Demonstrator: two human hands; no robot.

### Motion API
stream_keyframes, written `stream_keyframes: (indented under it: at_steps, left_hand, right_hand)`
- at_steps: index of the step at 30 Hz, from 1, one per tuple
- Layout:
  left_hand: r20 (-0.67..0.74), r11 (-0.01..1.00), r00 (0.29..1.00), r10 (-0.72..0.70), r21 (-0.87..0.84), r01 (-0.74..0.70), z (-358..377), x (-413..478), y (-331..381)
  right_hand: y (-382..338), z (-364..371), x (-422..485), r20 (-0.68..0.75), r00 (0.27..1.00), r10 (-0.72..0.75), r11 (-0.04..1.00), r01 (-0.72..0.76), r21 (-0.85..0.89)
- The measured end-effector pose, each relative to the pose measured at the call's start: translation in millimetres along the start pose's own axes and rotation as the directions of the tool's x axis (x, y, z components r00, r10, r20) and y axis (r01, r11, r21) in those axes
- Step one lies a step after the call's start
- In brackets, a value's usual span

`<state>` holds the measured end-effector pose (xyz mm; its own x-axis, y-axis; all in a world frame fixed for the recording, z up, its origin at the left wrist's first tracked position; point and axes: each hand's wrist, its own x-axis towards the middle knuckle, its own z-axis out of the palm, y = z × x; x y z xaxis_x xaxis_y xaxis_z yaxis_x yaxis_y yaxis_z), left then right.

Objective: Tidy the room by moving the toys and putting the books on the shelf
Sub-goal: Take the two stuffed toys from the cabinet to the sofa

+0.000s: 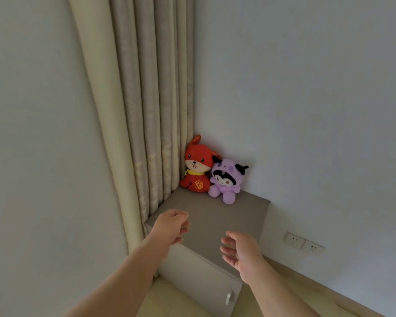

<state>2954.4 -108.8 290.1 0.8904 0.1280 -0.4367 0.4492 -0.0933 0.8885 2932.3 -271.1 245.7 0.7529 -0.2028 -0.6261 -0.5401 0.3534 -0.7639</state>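
Two plush toys sit side by side at the back corner of a low grey cabinet top (215, 216). The red dog plush (195, 170) with a yellow scarf leans against the curtain. Touching its right side is the purple hooded plush (226, 181). My left hand (169, 226) hovers over the cabinet's front left part, fingers loosely curled and holding nothing. My right hand (239, 251) hovers at the front right, palm turned left, fingers relaxed and empty. Both hands are well short of the toys. No books or shelf are in view.
A beige curtain (142, 106) hangs on the left of the cabinet. White walls close the corner behind and to the right. A double wall socket (303, 243) sits low on the right wall. The cabinet door has a small handle (229, 298). Light wooden floor lies below.
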Motion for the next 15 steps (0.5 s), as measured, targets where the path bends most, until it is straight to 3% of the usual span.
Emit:
stream_keyframes:
  at_steps: [6, 10, 13, 15]
  left_hand:
    - [0.002, 1.0, 1.0, 0.0, 0.03, 0.0, 39, 133, 66]
    - [-0.01, 0.984, 0.998, 0.057, 0.167, -0.054, 52, 206, 98]
    - [-0.025, 0.885, 0.977, 0.211, 0.429, -0.181, 61, 259, 116]
    - [0.043, 0.746, 0.945, 0.324, 0.603, -0.283, 70, 302, 129]
  right_hand:
    - [-85, 24, 120, -0.033, 0.999, 0.006, 1.0, -0.007, -0.023]
    - [-132, 32, 180, -0.09, 0.996, -0.025, 0.997, 0.019, -0.069]
    - [-157, 36, 213, -0.128, 0.99, -0.057, 0.991, 0.04, -0.129]
    - [-169, 40, 241, -0.154, 0.985, -0.078, 0.986, 0.053, -0.156]
